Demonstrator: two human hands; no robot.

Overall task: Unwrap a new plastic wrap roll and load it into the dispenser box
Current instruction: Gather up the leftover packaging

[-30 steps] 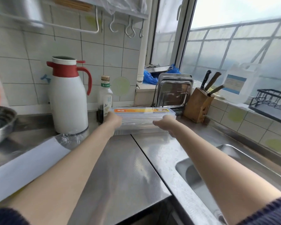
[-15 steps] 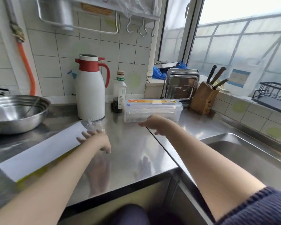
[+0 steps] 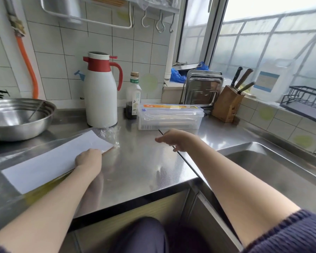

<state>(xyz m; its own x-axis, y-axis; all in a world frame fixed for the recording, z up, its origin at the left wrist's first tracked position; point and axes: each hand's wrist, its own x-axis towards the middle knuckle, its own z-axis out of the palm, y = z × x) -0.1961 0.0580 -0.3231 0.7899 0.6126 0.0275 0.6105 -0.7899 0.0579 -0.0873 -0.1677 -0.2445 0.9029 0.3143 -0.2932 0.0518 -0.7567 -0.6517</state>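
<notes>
Left hand [image 3: 88,158] fingers curl down onto the near end of the wrapped roll [image 3: 57,159]; whether they pinch it or just press, cannot tell (knuckles hide the tips). Right hand [image 3: 173,139] hovers empty, fingers loosely spread, just before the dispenser box [image 3: 170,116]. Roll lies flat on the steel surface [image 3: 144,170], long axis running near-left to far-right, crinkled far end pointing at the thermos [image 3: 100,92]. Box sits lengthwise left-right, well beyond the roll; left hand is nearer the roll.

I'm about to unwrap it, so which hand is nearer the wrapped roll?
Left. The left hand rests on the wrapped roll; the right hand hangs off to its right.
</notes>
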